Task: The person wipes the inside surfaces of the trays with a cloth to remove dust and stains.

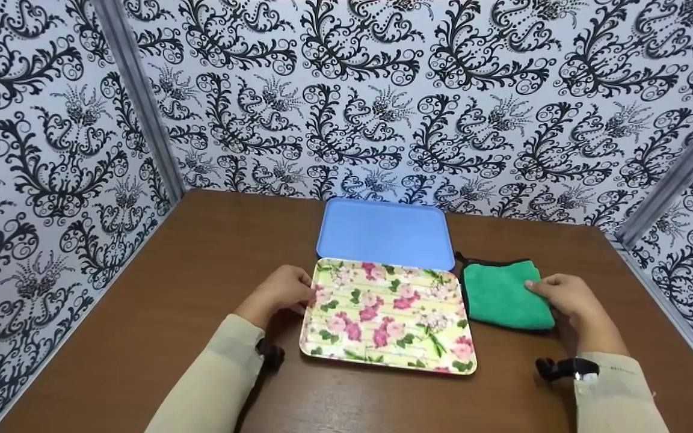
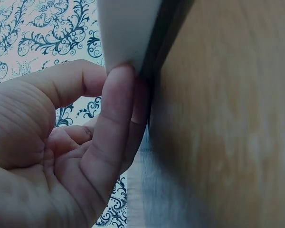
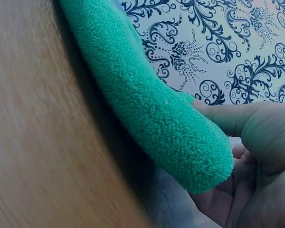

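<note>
A floral tray (image 1: pixel 382 319), pale yellow with pink flowers, lies on the brown table in the head view. My left hand (image 1: pixel 286 288) pinches its left rim; in the left wrist view the thumb is on one side of the white tray edge (image 2: pixel 128 33) and fingers (image 2: pixel 114 114) are on the other. To the tray's right is a folded green cloth (image 1: pixel 506 294) with a dark edge. My right hand (image 1: pixel 569 297) grips the cloth's right side, thumb on top. In the right wrist view the cloth's fuzzy fold (image 3: pixel 156 109) sits between thumb and fingers.
A plain blue tray (image 1: pixel 385 234) lies behind the floral tray, against the back of the table (image 1: pixel 220 240). Patterned black-and-white walls (image 1: pixel 376 108) stand behind and at both sides. Each wrist wears a black strap with a small device (image 1: pixel 566 368).
</note>
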The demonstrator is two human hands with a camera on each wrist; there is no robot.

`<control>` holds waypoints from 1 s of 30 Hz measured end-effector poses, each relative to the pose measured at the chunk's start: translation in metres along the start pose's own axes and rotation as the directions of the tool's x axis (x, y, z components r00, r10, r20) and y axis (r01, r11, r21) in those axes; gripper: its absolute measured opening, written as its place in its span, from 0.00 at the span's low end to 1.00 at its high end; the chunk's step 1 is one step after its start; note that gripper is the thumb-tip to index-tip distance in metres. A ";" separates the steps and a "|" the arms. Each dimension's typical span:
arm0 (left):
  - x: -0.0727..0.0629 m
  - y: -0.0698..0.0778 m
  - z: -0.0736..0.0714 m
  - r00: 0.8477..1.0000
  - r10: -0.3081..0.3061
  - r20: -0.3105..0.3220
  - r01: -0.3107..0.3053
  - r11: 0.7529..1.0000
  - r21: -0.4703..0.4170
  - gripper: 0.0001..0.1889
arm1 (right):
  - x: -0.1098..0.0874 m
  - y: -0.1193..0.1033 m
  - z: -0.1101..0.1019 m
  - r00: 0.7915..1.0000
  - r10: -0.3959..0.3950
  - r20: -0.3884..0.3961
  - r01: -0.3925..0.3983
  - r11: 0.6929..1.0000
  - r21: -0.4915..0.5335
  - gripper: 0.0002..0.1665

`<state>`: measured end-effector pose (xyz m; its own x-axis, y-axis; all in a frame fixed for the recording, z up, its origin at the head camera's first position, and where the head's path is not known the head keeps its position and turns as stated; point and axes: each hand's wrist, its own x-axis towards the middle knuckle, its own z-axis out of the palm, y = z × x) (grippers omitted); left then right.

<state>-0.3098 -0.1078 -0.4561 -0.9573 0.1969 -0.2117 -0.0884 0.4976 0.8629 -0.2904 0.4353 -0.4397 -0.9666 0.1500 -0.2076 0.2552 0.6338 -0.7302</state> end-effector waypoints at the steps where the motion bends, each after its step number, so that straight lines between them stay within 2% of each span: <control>1: 0.000 0.000 0.000 1.000 0.001 -0.002 -0.001 1.000 -0.008 0.03 | 0.000 0.000 0.000 1.000 -0.003 0.000 0.003 1.000 0.001 0.36; 7: -0.001 0.003 -0.001 1.000 0.014 -0.013 -0.014 1.000 0.006 0.08 | -0.001 -0.005 -0.002 1.000 -0.008 -0.001 0.008 1.000 0.029 0.36; 11: -0.001 0.002 -0.002 1.000 0.019 -0.008 -0.019 1.000 0.000 0.08 | -0.003 -0.008 -0.002 1.000 -0.011 0.001 0.011 0.999 0.053 0.42; 15: 0.001 -0.001 -0.002 1.000 0.013 0.006 -0.013 0.999 -0.036 0.07 | -0.002 -0.010 -0.001 1.000 0.000 0.029 -0.004 0.991 0.133 0.50; 18: 0.002 -0.002 -0.003 1.000 0.006 0.012 -0.005 0.998 -0.060 0.08 | -0.003 -0.012 -0.002 0.999 0.013 0.037 -0.020 0.979 0.203 0.50; 21: 0.004 -0.002 -0.004 1.000 -0.006 0.023 0.008 0.994 -0.110 0.07 | -0.004 -0.014 -0.002 0.999 0.006 0.039 -0.017 0.961 0.275 0.42; 23: 0.004 -0.002 -0.004 0.999 -0.016 0.037 0.021 0.987 -0.159 0.07 | -0.005 -0.015 -0.002 0.999 -0.006 0.045 -0.010 0.943 0.333 0.29; 25: 0.005 -0.002 -0.005 0.998 -0.026 0.058 0.038 0.974 -0.223 0.07 | -0.005 -0.015 -0.003 0.998 -0.023 0.055 -0.002 0.911 0.413 0.15; 27: 0.006 -0.003 -0.006 0.996 -0.023 0.085 0.047 0.956 -0.289 0.08 | -0.005 -0.015 -0.003 0.998 -0.035 0.060 0.002 0.879 0.476 0.04; 30: 0.008 -0.006 -0.007 0.993 -0.020 0.113 0.059 0.931 -0.359 0.08 | -0.004 -0.015 -0.003 0.996 -0.061 0.066 0.014 0.826 0.563 0.06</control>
<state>-0.3186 -0.1147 -0.4597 -0.9181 0.2814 -0.2792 -0.2380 0.1720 0.9559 -0.2901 0.4275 -0.4263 -0.9769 0.0608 -0.2047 0.2100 0.0985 -0.9727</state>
